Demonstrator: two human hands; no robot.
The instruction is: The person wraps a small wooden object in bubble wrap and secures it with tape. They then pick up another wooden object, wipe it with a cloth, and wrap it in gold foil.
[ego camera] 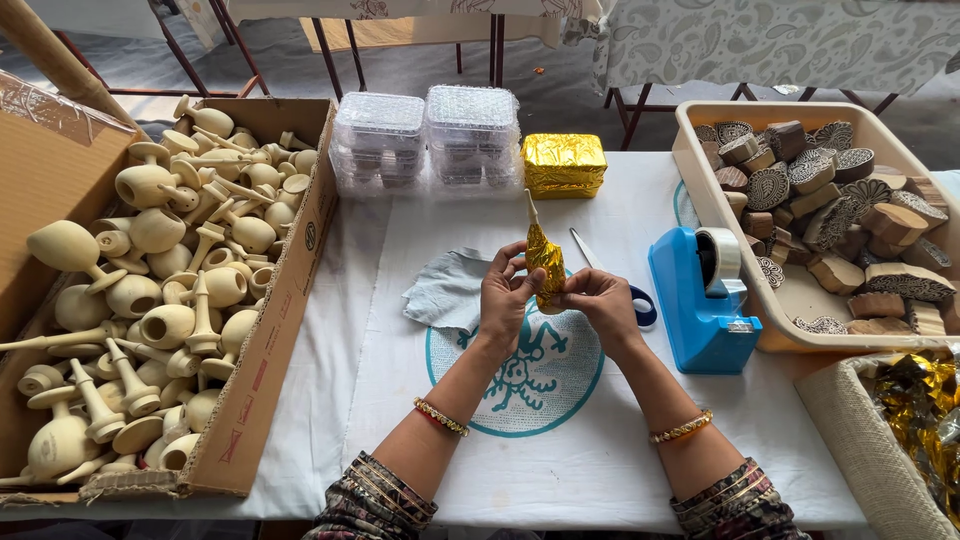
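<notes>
From my remote seat I take the scene from the biggest thing down. The white-clothed table [600, 470] fills most of the view, with a round teal print under the forearms. On its left sits an open cardboard box [275, 340] heaped with pale wooden spindle-shaped pieces [160, 290]; on its right, a beige tub [700, 190] of carved wooden printing blocks [830, 210]. At the back stand clear plastic containers [425, 135] and a gold foil block [564, 164]. Nearer in are a blue tape dispenser [700, 300], a grey scrap of cloth or paper [447, 290], and scissors [610, 275] partly hidden behind the hands.

The relation that matters — the gold-foil-wrapped piece [543, 255] stands upright between the two hands at table centre, lifted off the cloth, its long axis near vertical with the thin tip pointing away from me and the fat bulb low in the grip. Neither hand is nearer; both touch it. The left hand [506, 300] is curled with fingertips pressed on the bulb's left side; the right hand [600, 305] is likewise closed, pinching the foil at the lower right.

The piece looks crinkled and shiny — foil covers all I can see of it.
</notes>
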